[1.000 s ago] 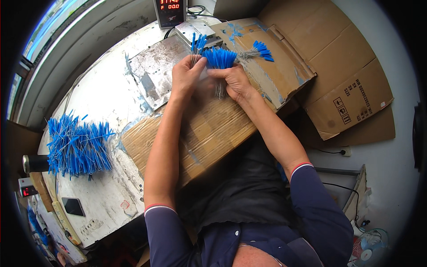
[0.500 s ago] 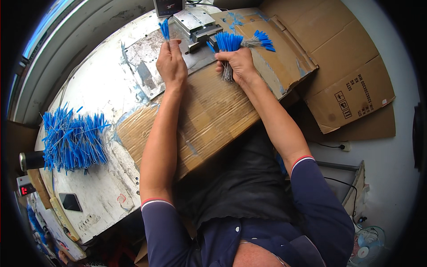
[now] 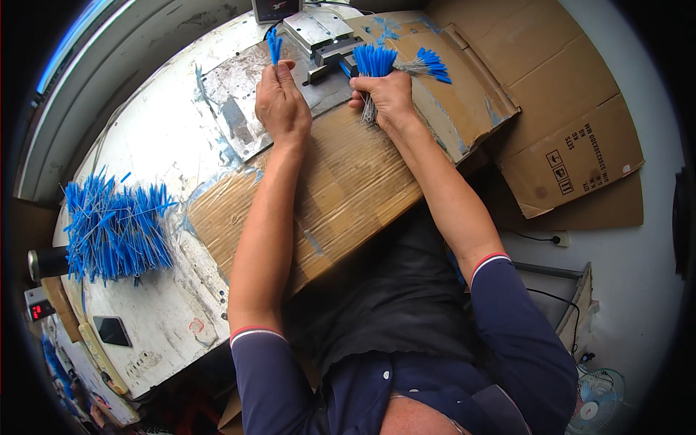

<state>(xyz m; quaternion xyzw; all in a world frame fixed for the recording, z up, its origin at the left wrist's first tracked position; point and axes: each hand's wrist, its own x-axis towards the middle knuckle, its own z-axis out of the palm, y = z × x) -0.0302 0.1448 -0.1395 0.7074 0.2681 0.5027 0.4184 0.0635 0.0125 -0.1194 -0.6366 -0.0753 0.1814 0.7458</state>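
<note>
My left hand (image 3: 283,107) is closed on a few blue-tipped thin wires (image 3: 274,48), their blue ends pointing up past the fingers. To its right, my right hand (image 3: 389,98) grips a thick bundle of the same blue-tipped wires (image 3: 375,61); bare wire ends hang out below the fist. Just ahead of both hands sits a metal block fixture (image 3: 328,45) on a metal plate (image 3: 254,90). Another bunch of blue-tipped wires (image 3: 433,67) lies on the cardboard beside my right hand. A big heap of them (image 3: 119,230) is at the left.
A taped cardboard piece (image 3: 341,181) covers the worn white table's (image 3: 181,304) near edge, under my forearms. A phone (image 3: 112,330) and a black cylinder (image 3: 51,262) lie at the left. A small dark device (image 3: 277,9) stands at the back. Large cardboard (image 3: 573,145) rises at the right.
The wires in my left hand have shifted slightly right and stand more upright. My right hand has risen slightly with its bundle, toward the fixture. Both grips stay closed.
</note>
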